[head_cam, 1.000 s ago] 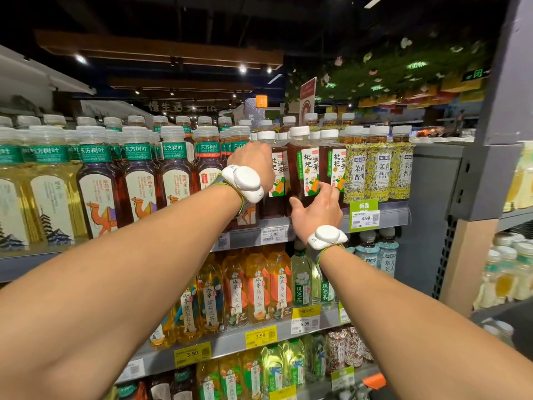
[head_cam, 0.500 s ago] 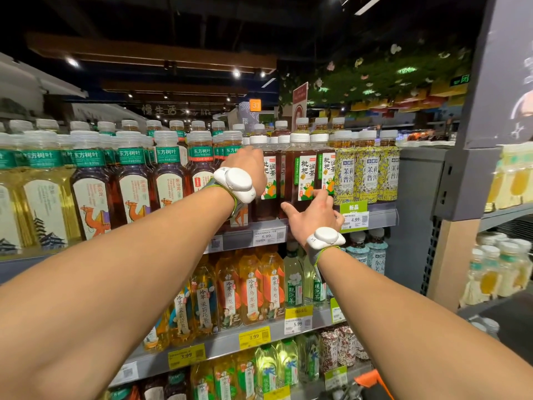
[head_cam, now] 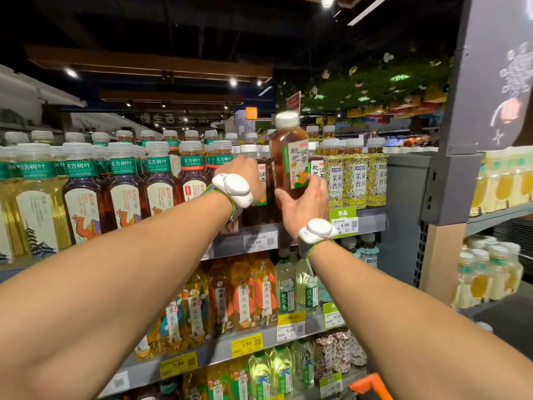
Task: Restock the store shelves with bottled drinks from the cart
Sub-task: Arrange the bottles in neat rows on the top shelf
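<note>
The top shelf [head_cam: 372,223] of a drinks bay is being filled across its width by upright bottles. A long row of green-banded tea bottles [head_cam: 121,194] is being shown on the left. Yellow flower-labelled bottles [head_cam: 357,177] are being shown at the right end, just beside a grey end panel [head_cam: 403,212]. The middle shelf [head_cam: 219,352] below is being occupied by orange and pale green bottles, with yellow price tags along its edge.

Both bare forearms are being stretched up toward the top shelf. A brown tea bottle [head_cam: 288,157] with a white cap and a green-and-white label is being held upright by the right hand [head_cam: 300,206]. It is being kept raised, its cap above the caps around it, between the green-banded row and the yellow-labelled group. The right grip is being clamped on the bottle's lower body, with the thumb on the left side and the fingers [head_cam: 317,183] curled round the right.

The left hand [head_cam: 245,168] is being reached in among the brown bottles just left of the held one. Its fingers are being hidden by the back of the hand, so it cannot be told whether that grip is apart or together.

A white wrist device [head_cam: 233,187] is being worn on each wrist. A green price tag [head_cam: 343,220] is being displayed just beside the right wrist, and an orange bar [head_cam: 372,382] is being glimpsed at the bottom edge.
</note>
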